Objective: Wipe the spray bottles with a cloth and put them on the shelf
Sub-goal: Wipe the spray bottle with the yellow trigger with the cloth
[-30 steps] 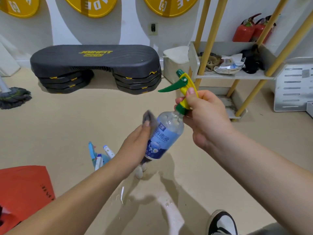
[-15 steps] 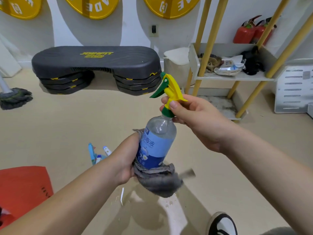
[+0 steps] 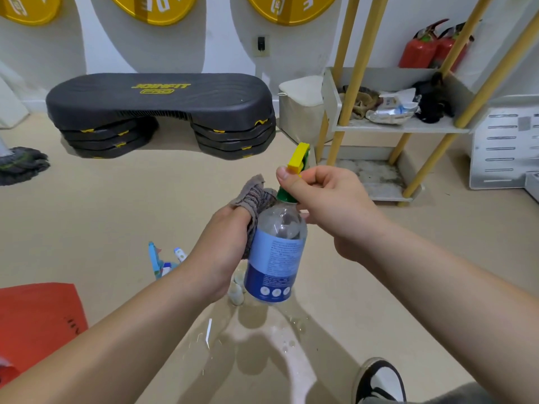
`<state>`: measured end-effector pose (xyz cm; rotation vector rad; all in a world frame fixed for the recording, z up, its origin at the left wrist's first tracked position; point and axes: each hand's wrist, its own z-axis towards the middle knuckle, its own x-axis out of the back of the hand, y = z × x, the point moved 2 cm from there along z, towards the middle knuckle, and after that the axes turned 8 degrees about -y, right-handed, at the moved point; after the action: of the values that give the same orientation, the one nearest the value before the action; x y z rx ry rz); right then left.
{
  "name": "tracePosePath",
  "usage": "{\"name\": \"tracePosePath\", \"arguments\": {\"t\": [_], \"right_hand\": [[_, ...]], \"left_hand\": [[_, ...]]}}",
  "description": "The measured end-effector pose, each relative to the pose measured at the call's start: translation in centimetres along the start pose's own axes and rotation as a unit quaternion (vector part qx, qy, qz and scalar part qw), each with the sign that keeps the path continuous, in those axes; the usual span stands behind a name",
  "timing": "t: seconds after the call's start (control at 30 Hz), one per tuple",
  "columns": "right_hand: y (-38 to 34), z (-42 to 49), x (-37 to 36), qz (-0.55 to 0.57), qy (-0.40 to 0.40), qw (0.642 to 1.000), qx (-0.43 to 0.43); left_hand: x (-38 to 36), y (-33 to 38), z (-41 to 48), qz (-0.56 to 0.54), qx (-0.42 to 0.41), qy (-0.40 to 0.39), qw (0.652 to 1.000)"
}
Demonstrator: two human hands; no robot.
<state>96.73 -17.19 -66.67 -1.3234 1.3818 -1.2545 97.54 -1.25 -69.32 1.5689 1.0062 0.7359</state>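
Nearest, below and right of the spray bottle (image 3: 275, 258), a black-and-white shoe (image 3: 379, 380) stands on the floor (image 3: 116, 214), and a wet patch (image 3: 262, 339) glistens straight beneath the bottle. Far below and left of the bottle lies a red bag (image 3: 38, 313). The bottle itself, clear with a blue label, is held upright in the air. The right hand (image 3: 326, 205) grips its green-and-yellow trigger head, fingers curled round it, while the left hand (image 3: 224, 246) clutches a grey cloth (image 3: 256, 196) and presses it against the bottle's left shoulder. Just left of the bottle and beyond it, more spray bottles (image 3: 163, 260) lie on the floor. Farther off, up and right of the bottle, stands the yellow-legged shelf (image 3: 402, 128) with rags and packets on its board. Up and left of the bottle sits a black step platform (image 3: 160, 112).
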Motion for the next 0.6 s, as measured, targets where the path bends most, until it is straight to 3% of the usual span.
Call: {"name": "tracePosePath", "arguments": {"t": [0.13,0.2,0.23,0.3,0.37,0.4,0.47,0.53,0.6], "right_hand": [[-0.2,0.1,-0.1,0.013,0.004,1.000,0.001],[-0.1,0.0,-0.3,0.024,0.008,1.000,-0.003],[0.0,-0.1,-0.4,0.025,0.012,1.000,-0.007],[0.1,-0.3,-0.5,0.014,0.023,0.999,-0.019],[0.3,-0.3,-0.4,-0.001,0.034,0.999,-0.024],[0.4,-0.3,-0.3,-0.012,0.042,0.999,-0.019],[0.4,-0.1,-0.2,-0.035,0.060,0.998,0.002],[0.4,0.0,-0.1,-0.044,0.071,0.996,0.025],[0.5,0.0,-0.1,-0.049,0.068,0.996,0.033]], "left_hand": [[-0.4,0.4,-0.5,0.006,-0.010,-0.014,1.000],[-1.2,0.6,-1.1,0.093,-0.024,0.005,0.995],[-1.6,0.5,-1.5,0.179,-0.051,0.025,0.982],[-2.5,-0.2,-2.6,0.359,-0.123,0.061,0.923],[-2.9,-0.7,-3.1,0.428,-0.174,0.068,0.884],[-2.7,-0.9,-3.0,0.420,-0.175,0.059,0.888],[-2.1,-0.8,-2.2,0.297,-0.129,0.035,0.945],[-1.1,-1.3,-0.8,0.114,-0.016,0.007,0.993],[-0.4,-1.9,0.0,-0.003,0.138,-0.042,0.990]]}}
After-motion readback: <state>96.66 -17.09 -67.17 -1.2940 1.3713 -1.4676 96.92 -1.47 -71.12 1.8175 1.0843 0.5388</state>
